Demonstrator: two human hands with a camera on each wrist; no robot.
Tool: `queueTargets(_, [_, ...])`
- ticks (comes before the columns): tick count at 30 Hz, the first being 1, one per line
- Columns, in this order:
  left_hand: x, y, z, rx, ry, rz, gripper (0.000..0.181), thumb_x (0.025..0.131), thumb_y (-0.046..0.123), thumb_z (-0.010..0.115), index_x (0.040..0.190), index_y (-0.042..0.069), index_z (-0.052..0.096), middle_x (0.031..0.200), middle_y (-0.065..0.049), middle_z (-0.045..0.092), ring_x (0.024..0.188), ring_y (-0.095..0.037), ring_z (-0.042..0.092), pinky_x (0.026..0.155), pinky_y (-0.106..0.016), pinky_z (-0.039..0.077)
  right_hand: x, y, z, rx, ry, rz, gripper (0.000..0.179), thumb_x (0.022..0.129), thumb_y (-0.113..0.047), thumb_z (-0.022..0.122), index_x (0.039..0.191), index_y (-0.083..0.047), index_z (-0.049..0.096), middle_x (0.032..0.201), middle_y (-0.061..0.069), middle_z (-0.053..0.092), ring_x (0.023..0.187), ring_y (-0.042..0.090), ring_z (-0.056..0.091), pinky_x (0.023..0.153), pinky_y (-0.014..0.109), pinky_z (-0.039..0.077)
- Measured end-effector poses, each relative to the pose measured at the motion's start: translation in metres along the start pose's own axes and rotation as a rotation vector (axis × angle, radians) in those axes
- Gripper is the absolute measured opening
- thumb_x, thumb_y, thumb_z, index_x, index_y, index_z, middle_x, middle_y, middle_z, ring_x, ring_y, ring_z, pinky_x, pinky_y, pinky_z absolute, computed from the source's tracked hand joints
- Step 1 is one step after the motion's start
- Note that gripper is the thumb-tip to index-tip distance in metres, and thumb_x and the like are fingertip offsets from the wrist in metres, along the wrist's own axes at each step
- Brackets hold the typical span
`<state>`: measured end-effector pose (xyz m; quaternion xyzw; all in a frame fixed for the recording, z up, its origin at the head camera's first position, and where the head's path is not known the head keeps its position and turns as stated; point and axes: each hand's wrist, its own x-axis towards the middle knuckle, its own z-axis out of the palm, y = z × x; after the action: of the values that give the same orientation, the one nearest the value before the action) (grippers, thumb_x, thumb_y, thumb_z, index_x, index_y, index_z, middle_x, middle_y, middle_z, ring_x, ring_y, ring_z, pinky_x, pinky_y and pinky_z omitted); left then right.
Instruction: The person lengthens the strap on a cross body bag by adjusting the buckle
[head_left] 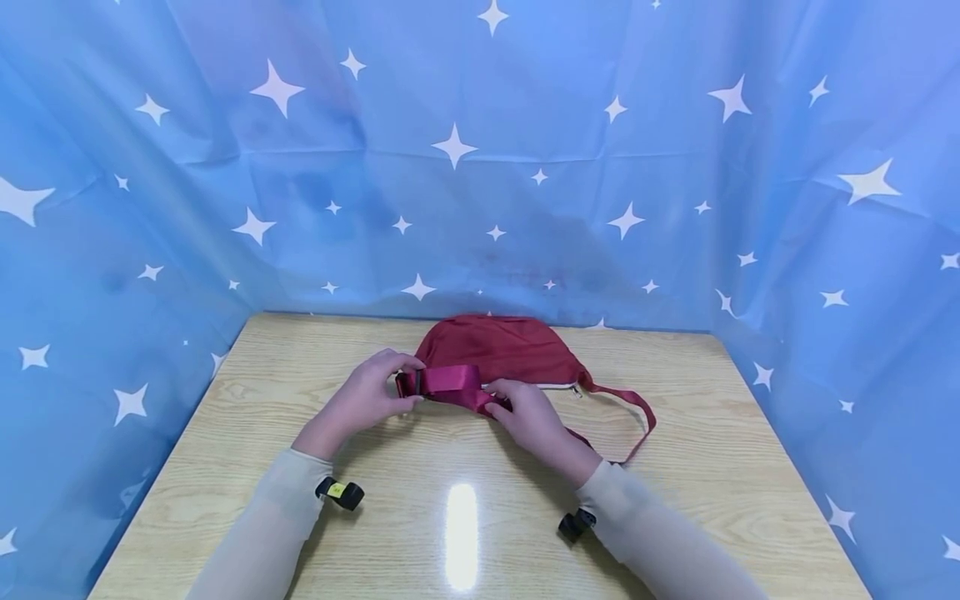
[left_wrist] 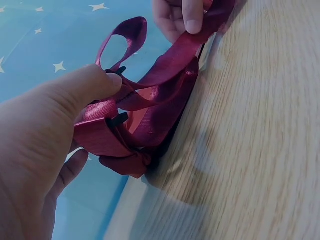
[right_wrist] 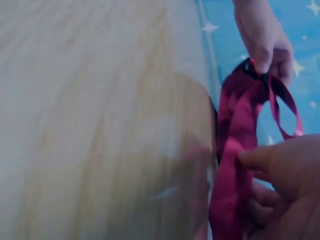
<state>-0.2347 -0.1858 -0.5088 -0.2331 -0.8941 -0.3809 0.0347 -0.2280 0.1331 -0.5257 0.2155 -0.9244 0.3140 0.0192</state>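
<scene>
A dark red waist bag [head_left: 502, 343] lies at the back of the table, its zipper edge toward me. My left hand [head_left: 373, 390] pinches a black strap buckle [left_wrist: 118, 119] between thumb and fingers, at the bag's left end. From there the magenta strap [head_left: 452, 379] runs in folded layers to my right hand [head_left: 528, 417], which pinches it between thumb and fingers in front of the bag. A loose strap loop [left_wrist: 131, 35] stands up beyond the left thumb in the left wrist view. The right wrist view shows the strap [right_wrist: 239, 132] stretched between both hands.
The wooden table [head_left: 390, 517] ends at a blue star-patterned curtain [head_left: 525, 200] behind and at both sides. More strap [head_left: 637, 402] curves over the table to the right of the bag, partly behind the right forearm. A zipper pull [head_left: 576, 390] hangs at the bag's right end.
</scene>
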Motion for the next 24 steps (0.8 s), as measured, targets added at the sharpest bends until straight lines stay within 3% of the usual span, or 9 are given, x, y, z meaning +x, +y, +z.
queueTargets(7, [-0.001,0.000,-0.002,0.006,-0.003,-0.006,0.052,0.086,0.013,0.096,0.134,0.016,0.075,0.118,0.003,0.069,0.105,-0.017,0.063,0.092,-0.046,0.056,-0.002,0.003,-0.005,0.062,0.038,-0.035,0.025,0.102,-0.003,0.078,0.126,-0.007,0.083,0.124,0.010,0.080,0.119,0.029,0.075,0.104,0.050,0.059])
queueTargets(19, [-0.001,-0.002,0.000,0.007,0.007,0.005,0.053,0.084,0.012,0.096,0.133,0.013,0.075,0.116,0.002,0.070,0.107,-0.018,0.065,0.097,-0.048,0.056,-0.009,0.031,-0.026,0.008,0.064,-0.093,0.022,0.099,-0.012,0.084,0.121,-0.013,0.087,0.112,0.004,0.082,0.106,0.024,0.078,0.095,0.048,0.062])
queueTargets(24, [-0.001,-0.001,-0.001,0.014,0.009,-0.015,0.054,0.084,0.011,0.095,0.134,0.010,0.074,0.115,0.000,0.069,0.105,-0.019,0.065,0.091,-0.046,0.055,-0.014,0.040,-0.035,-0.024,0.067,-0.069,0.022,0.098,-0.010,0.086,0.120,-0.012,0.087,0.109,0.004,0.082,0.102,0.024,0.078,0.091,0.048,0.063])
